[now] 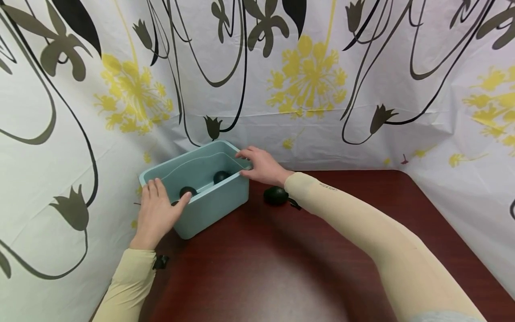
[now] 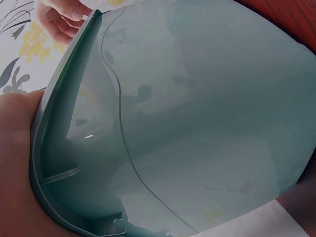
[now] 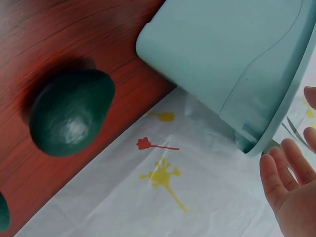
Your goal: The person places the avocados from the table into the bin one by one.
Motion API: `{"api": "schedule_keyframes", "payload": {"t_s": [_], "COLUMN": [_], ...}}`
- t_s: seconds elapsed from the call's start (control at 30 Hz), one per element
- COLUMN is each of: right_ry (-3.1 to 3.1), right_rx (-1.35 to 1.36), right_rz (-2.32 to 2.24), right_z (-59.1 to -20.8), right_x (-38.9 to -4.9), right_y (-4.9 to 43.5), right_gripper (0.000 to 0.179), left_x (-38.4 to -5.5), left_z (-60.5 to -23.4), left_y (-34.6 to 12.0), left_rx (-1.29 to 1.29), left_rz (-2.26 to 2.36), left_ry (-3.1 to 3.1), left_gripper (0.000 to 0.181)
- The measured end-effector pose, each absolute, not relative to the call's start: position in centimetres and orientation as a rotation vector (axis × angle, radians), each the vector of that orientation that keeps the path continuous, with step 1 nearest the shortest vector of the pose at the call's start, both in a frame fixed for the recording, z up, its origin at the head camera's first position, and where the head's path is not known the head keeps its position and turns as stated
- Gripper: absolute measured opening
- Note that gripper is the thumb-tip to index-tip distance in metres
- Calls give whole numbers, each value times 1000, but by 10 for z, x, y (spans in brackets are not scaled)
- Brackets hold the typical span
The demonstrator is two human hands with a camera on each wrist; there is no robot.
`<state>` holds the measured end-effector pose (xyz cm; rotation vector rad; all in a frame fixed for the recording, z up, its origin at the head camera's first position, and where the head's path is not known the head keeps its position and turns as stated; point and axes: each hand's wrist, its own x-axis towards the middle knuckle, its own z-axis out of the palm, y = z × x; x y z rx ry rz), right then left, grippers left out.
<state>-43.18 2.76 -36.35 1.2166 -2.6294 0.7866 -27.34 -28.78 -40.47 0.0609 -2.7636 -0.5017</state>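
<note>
A light blue-green plastic bin stands at the table's back left, with two dark rounded things inside. My left hand rests at its left end, fingers straight over the rim and thumb along the near edge. At the right end is my right hand, its fingers loosely spread at the rim. In the right wrist view, these fingers lie beside the rim without curling round it. A dark green avocado lies on the table to the right of the bin, close under my right wrist.
The dark red-brown wooden table reaches back to a white flower-printed sheet, which hangs behind it and along the left side, close to the bin. Part of another dark green thing shows at the right wrist view's left edge.
</note>
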Motion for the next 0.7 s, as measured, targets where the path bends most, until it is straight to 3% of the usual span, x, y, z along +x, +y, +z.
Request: {"api": "schedule_keyframes", "payload": {"t_s": [0.37, 0.7], "right_ry": [-2649, -2739], "right_rx": [1228, 1151], "right_rz": [792, 758], "right_z": [-365, -389], "right_x": [-432, -445], "right_y": [53, 85], "right_gripper": [46, 50], "left_x": [-274, -273], "left_z": [-406, -405], "left_y": [-289, -289], "left_rx": [42, 55], "left_rz": [-501, -503], "left_ry": [-2758, -2763], "left_gripper": [113, 113]}}
